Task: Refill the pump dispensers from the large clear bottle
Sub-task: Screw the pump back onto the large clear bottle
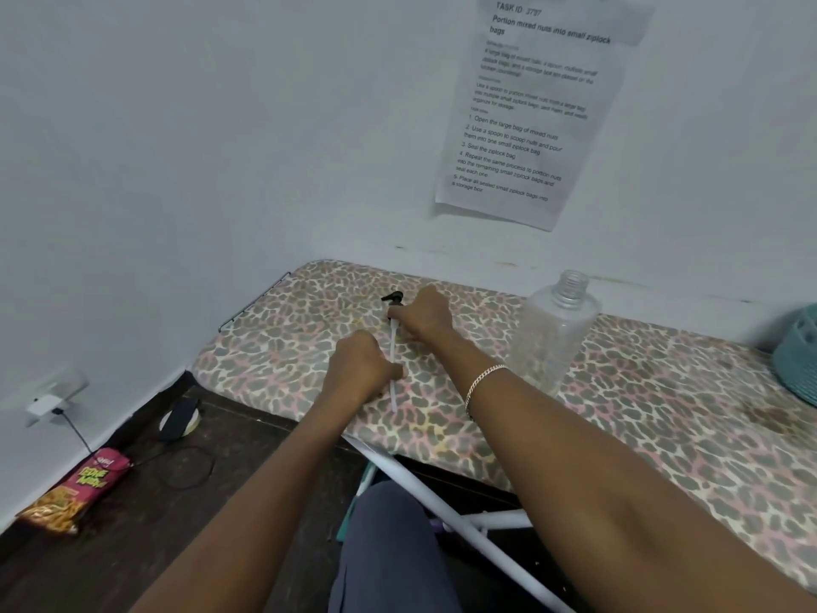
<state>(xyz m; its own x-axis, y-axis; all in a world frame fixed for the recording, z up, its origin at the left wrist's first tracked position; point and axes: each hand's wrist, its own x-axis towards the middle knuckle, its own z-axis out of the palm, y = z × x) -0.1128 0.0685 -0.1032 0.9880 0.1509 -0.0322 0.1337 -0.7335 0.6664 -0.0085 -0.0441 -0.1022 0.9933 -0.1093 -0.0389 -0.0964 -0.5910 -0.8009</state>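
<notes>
A pump head (393, 297) with a black nozzle and a long white dip tube (392, 353) lies over the leopard-print board (619, 391). My right hand (422, 316) grips the pump at its black collar. My left hand (360, 367) pinches the tube lower down, and the tube's end pokes out below it. A clear plastic bottle (552, 334) stands uncapped to the right of my right forearm. It looks empty or nearly so. No other dispenser is in view.
A teal basket (798, 356) sits at the board's right edge. A printed sheet (530, 112) hangs on the wall. On the dark floor at left lie a snack bag (75, 488), a tape roll (179, 420) and a charger cable (75, 429).
</notes>
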